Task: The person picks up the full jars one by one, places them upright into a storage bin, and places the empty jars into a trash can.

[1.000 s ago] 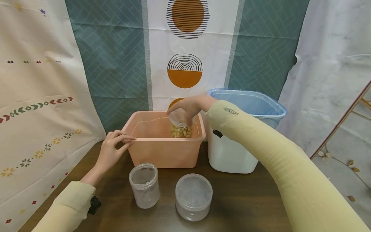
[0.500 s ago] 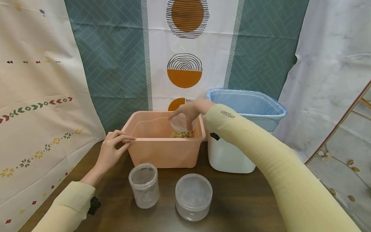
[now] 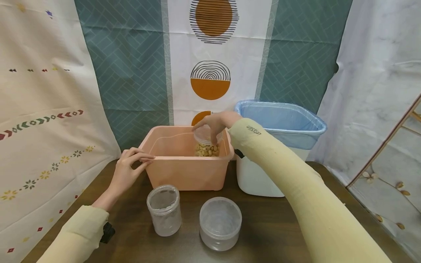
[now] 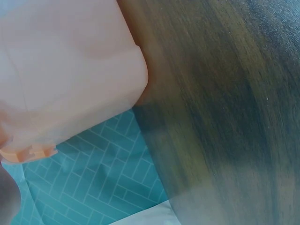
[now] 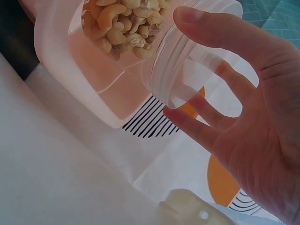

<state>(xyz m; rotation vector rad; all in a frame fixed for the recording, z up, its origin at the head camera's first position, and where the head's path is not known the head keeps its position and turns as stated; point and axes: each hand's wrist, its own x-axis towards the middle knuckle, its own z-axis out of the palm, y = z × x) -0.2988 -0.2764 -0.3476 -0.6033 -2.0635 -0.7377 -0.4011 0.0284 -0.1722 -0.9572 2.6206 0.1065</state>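
Observation:
In the head view my right hand [image 3: 213, 126] reaches over the peach plastic bin [image 3: 187, 173] and grips a clear round jar [image 3: 203, 135] by its lid from above. Cashews [image 5: 129, 28] fill the lower part of that jar, which is inside the bin's right end. In the right wrist view the thumb and fingertips spread around the lid. My left hand [image 3: 126, 170] holds the bin's front left corner, fingers over the rim and thumb against it. Before the bin stand a clear open-topped jar [image 3: 166, 221] and a low, wide clear container [image 3: 219, 233].
A white bin [image 3: 258, 175] with a blue liner [image 3: 279, 117] stands right of the peach bin, under my right forearm. All stand on a dark wooden table [image 3: 279, 233]. Patterned cloth [image 3: 131, 62] hangs behind, and a pale floral cloth [image 3: 42, 146] borders the left side.
My right hand has gone down slightly with the jar of cashews, deeper into the peach bin, and the right forearm has swung left. The left hand has stayed on the rim.

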